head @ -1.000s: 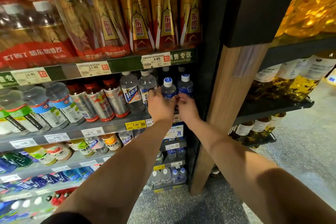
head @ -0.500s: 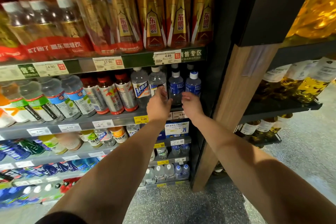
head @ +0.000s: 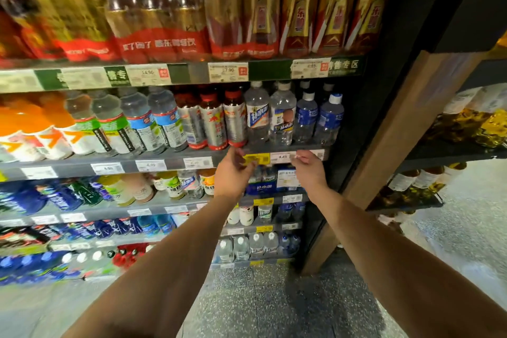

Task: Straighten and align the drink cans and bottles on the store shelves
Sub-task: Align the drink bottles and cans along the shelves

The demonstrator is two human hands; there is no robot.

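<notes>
Both hands have come away from the bottles. A second ago they were closed in around the two small blue-labelled clear plastic bottles with white caps (head: 318, 118) at the right end of the grey metal shelf (head: 170, 163); now they sit below that shelf's front edge, level with the price-tag strip.

The left hand (head: 233, 173) is in front of the yellow price tag (head: 256, 158), fingers loosely curled, holding nothing. The right hand (head: 308, 170) is just beside the white price tag (head: 282, 157), its fingertips bunched near the tag's right edge; whether they pinch the tag or merely touch it cannot be told from this view. Neither grip has hold of a bottle.

The two blue-labelled bottles stand upright, side by side, labels forward, directly above and just behind the hands, apart from both. To their left, two taller clear bottles with white-and-blue labels (head: 270, 115) stand upright, and next to those a row of red-capped silver-labelled bottles (head: 212, 121).

Judgement: this pair appears finished, since the hands released it and it stands square with its neighbours. The hands lie nearest the shelf below, where blue multipacks (head: 263, 184) sit; that tier, or the tag itself, is probably the next item of attention.
</notes>
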